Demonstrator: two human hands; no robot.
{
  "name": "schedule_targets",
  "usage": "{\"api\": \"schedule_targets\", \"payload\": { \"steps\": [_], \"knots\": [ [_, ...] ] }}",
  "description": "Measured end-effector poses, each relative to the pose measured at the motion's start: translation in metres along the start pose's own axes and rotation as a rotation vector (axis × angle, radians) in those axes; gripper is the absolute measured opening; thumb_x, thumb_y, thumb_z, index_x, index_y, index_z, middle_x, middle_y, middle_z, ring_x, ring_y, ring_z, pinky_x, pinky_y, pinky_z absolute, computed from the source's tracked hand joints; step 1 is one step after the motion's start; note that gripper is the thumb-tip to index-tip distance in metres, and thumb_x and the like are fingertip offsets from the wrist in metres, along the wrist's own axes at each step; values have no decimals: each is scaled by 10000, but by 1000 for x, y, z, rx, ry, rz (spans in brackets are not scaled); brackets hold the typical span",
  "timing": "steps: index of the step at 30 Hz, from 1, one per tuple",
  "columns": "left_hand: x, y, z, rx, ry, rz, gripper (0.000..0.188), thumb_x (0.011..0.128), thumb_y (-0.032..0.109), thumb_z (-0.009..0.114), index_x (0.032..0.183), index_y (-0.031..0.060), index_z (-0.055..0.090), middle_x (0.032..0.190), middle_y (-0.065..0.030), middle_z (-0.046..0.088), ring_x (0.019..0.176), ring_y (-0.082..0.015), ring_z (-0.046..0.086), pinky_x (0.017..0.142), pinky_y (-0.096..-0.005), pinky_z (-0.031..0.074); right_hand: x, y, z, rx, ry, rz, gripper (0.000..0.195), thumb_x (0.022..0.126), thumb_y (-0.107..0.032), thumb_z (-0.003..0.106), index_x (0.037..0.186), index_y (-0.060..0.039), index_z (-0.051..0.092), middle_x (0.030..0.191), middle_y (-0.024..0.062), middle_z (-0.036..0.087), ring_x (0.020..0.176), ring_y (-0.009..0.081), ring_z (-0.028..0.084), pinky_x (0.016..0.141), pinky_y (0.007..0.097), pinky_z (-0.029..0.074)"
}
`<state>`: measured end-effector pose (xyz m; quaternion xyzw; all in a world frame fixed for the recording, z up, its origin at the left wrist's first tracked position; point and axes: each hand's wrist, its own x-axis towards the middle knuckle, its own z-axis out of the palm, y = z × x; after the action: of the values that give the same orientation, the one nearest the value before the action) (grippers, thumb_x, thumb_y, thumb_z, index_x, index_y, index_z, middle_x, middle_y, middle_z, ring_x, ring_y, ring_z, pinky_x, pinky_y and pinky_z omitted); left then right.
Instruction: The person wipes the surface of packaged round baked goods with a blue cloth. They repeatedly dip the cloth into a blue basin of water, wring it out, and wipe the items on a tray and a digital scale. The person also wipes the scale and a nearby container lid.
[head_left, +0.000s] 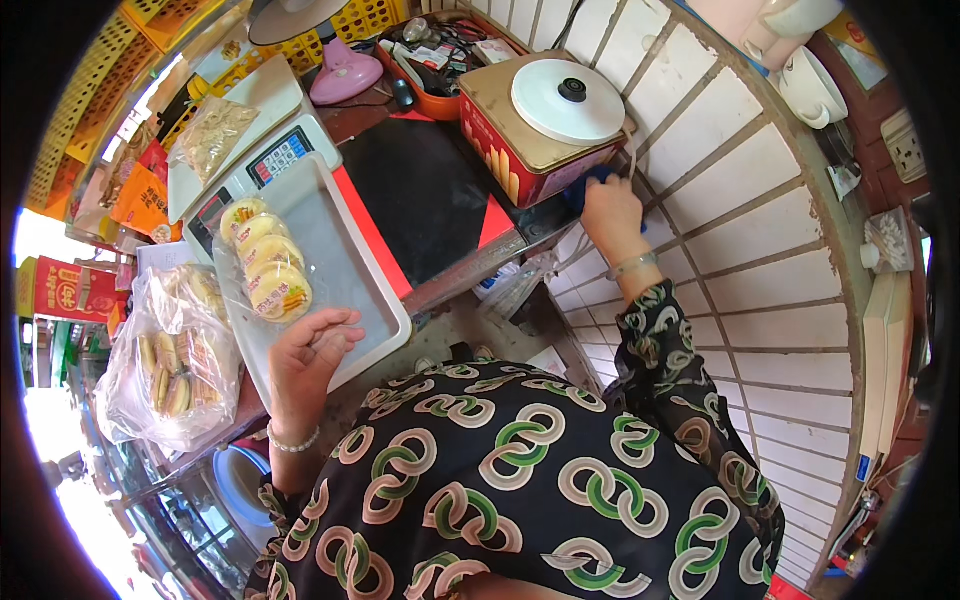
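My right hand (613, 214) is closed on a blue cloth (576, 193) at the counter's right end. The cloth is mostly hidden by the hand and by the red tin box (536, 165) beside it. My left hand (309, 360) hovers, fingers loosely bent, over the near edge of a grey-white plastic tray (360, 292), with nothing visible in it. Inside the tray, a row of round, pale packaged pastries (271, 262) lies in clear plastic. Between tray and tin is a flat black surface (416, 191) with red borders.
A white kettle base (562, 112) with a cord tops the tin. Behind stand an orange basin (442, 109) of odds and ends and a pink lamp (346, 75). A digital scale (281, 154) adjoins the tray. A bag of pastries (172, 360) sits left; a tiled wall (720, 217) bounds the right.
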<state>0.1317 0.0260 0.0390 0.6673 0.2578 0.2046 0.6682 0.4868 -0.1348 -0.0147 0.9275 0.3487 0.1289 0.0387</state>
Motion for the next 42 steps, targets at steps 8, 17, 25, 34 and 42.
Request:
{"api": "schedule_targets", "payload": {
  "steps": [8,17,25,34,42],
  "knots": [
    [-10,1,-6,-5,70,1,219,849,-1,473,1058,-53,511,1012,-113,581,888,-160,576,787,-255,443,19,2,-4,141,-188,243,164,686,-131,536,784,-36,627,833,183,618,811,343,594,706,430,474],
    [-16,-5,-15,-21,139,0,211,850,5,478,1050,-51,515,997,-115,587,873,-160,582,773,-254,448,-11,-40,-20,298,-219,-301,240,579,-179,537,772,-119,667,756,119,627,772,297,599,679,396,476],
    [-12,-7,-13,15,77,-3,226,849,18,479,1062,-47,515,1009,-118,588,885,-158,587,778,-251,447,-35,-138,-24,448,-231,-806,147,567,-148,526,653,-48,589,616,177,573,657,341,573,571,427,444],
    [-24,-4,-21,-9,142,16,221,843,10,493,1056,-39,522,1006,-116,589,867,-162,587,771,-256,445,10,-84,-24,41,-364,-840,126,621,-86,539,674,-26,636,701,167,616,721,328,608,623,412,471],
    [-30,-12,-21,-50,165,-1,223,834,-1,505,1054,-38,526,1006,-106,590,875,-145,589,760,-237,447,-26,-147,-22,329,-283,-1063,206,541,-61,532,714,-23,635,682,170,604,630,346,563,635,390,455]
  ]
}}
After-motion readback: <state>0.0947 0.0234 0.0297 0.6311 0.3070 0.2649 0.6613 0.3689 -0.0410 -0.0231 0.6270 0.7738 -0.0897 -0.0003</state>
